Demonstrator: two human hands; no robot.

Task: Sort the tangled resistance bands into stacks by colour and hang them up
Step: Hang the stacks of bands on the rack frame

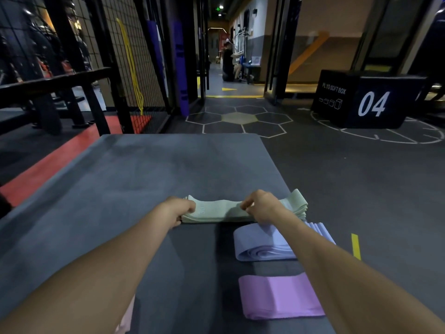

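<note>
Both hands gripped a stack of green bands point(220, 211) on the grey mat point(134, 169): the left hand point(179, 210) curled around its left end, the right hand point(261, 208) pinching the top. Lilac bands point(260, 243) and pink bands point(280, 296) lay nearer. A black box point(368, 100) read "PLYO SOFT BOX" and "04".

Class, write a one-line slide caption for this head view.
Both hands grip a green band stack beside lavender and pink stacks.

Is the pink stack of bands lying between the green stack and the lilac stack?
No, the lilac stack lies between the green stack and the pink stack.
</note>
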